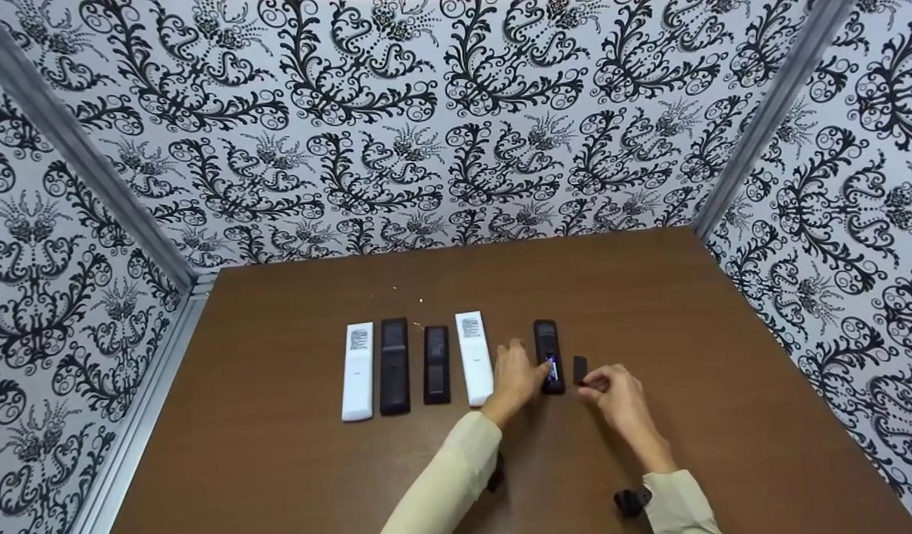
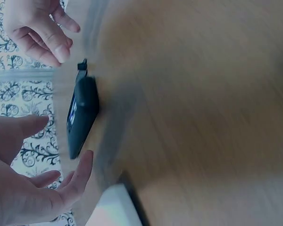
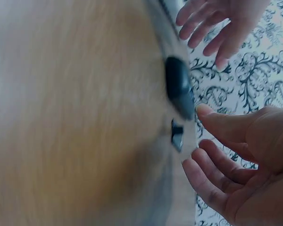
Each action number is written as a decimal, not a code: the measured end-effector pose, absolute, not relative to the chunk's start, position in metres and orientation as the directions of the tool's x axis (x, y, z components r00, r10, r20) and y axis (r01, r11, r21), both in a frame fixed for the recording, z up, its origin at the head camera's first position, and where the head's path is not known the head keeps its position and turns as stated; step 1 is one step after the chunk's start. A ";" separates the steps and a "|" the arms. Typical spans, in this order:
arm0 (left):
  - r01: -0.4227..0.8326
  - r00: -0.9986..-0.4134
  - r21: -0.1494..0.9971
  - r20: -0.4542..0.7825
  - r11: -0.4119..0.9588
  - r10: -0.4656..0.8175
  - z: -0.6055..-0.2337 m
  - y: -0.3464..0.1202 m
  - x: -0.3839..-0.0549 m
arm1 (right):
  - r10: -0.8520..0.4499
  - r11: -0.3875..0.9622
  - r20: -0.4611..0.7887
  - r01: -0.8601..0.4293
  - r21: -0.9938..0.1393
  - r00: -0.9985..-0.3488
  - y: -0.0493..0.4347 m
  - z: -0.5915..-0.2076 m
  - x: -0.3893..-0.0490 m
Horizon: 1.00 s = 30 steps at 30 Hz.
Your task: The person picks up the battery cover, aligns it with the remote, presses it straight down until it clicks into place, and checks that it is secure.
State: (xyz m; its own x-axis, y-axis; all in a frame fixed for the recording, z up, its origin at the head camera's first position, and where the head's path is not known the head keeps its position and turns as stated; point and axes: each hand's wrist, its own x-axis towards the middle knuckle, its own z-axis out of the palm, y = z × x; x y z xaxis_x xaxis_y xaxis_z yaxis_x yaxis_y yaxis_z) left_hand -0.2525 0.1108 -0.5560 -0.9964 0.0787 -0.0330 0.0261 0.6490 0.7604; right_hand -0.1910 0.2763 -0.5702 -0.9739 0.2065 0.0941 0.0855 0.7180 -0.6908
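Note:
A black remote control [image 1: 547,348] lies face down with its battery compartment uncovered; something bluish-purple shows inside. My left hand [image 1: 516,374] is beside its left edge, thumb reaching toward the compartment. In the left wrist view, the thumb and fingers [image 2: 85,174] are spread apart near the remote. A small black battery cover [image 1: 579,369] rests on the table just right of the remote. My right hand [image 1: 620,399] is close to the cover's near end. In the right wrist view, its thumb and fingers are apart, with the cover [image 3: 177,136] beyond the fingertips.
Left of the hands, a white remote [image 1: 473,356], a short black remote [image 1: 436,363], a longer black remote [image 1: 394,367] and another white remote [image 1: 358,371] lie in a row on the brown table [image 1: 277,460]. Patterned walls [image 1: 456,133] enclose the table's back and sides.

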 end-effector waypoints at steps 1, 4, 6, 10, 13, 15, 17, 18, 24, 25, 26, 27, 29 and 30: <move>0.026 -0.996 0.757 -0.033 0.653 0.078 -0.557 0.114 -0.252 | 0.203 0.720 0.088 0.088 -0.688 -0.975 0.279 -0.570 -0.191; 0.012 -0.997 0.760 -0.036 0.650 0.061 -0.562 0.124 -0.251 | 0.197 0.718 0.058 0.104 -0.688 -0.979 0.284 -0.572 -0.190; 0.003 -0.999 0.765 -0.033 0.645 0.043 -0.565 0.130 -0.249 | 0.197 0.719 0.048 0.110 -0.686 -0.979 0.286 -0.573 -0.190; 0.001 -1.000 0.755 -0.001 0.656 0.002 -0.571 0.142 -0.245 | 0.201 0.720 0.042 0.119 -0.683 -0.979 0.288 -0.576 -0.192; 0.012 -0.999 0.734 0.034 0.679 -0.019 -0.574 0.149 -0.242 | 0.203 0.724 0.043 0.120 -0.680 -0.978 0.289 -0.579 -0.193; 0.007 -0.998 0.719 0.046 0.695 -0.037 -0.575 0.153 -0.242 | 0.192 0.731 0.056 0.104 -0.674 -0.980 0.290 -0.580 -0.193; -0.018 -0.997 0.718 0.036 0.696 -0.062 -0.575 0.155 -0.242 | 0.175 0.739 0.070 0.084 -0.668 -0.982 0.290 -0.580 -0.194; -0.033 -0.997 0.721 0.026 0.692 -0.074 -0.575 0.156 -0.243 | 0.168 0.742 0.078 0.074 -0.666 -0.983 0.290 -0.581 -0.194; -0.064 -0.993 0.722 0.026 0.689 -0.118 -0.573 0.164 -0.242 | 0.156 0.751 0.126 0.034 -0.660 -0.980 0.288 -0.581 -0.194; -0.057 -0.992 0.719 0.038 0.692 -0.121 -0.573 0.165 -0.242 | 0.157 0.752 0.132 0.031 -0.659 -0.979 0.288 -0.581 -0.194; -0.054 -0.992 0.720 0.041 0.692 -0.121 -0.573 0.166 -0.241 | 0.158 0.752 0.140 0.028 -0.658 -0.978 0.288 -0.582 -0.194; -0.053 -0.992 0.723 0.042 0.689 -0.121 -0.573 0.167 -0.241 | 0.162 0.753 0.145 0.027 -0.658 -0.976 0.288 -0.582 -0.194; -0.060 -0.991 0.735 0.034 0.676 -0.126 -0.573 0.167 -0.241 | 0.165 0.758 0.162 0.020 -0.652 -0.973 0.288 -0.584 -0.194; -0.066 -0.992 0.743 0.024 0.666 -0.125 -0.573 0.167 -0.242 | 0.163 0.763 0.173 0.012 -0.647 -0.971 0.288 -0.585 -0.195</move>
State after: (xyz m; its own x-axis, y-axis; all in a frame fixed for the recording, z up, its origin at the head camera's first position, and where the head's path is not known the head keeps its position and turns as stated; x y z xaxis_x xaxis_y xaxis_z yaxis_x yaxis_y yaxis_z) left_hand -0.2419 0.1667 -0.5730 -0.9918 -0.1255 0.0244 -0.0661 0.6665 0.7426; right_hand -0.1947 0.2882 -0.5847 -0.9713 0.1630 0.1734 0.0124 0.7625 -0.6469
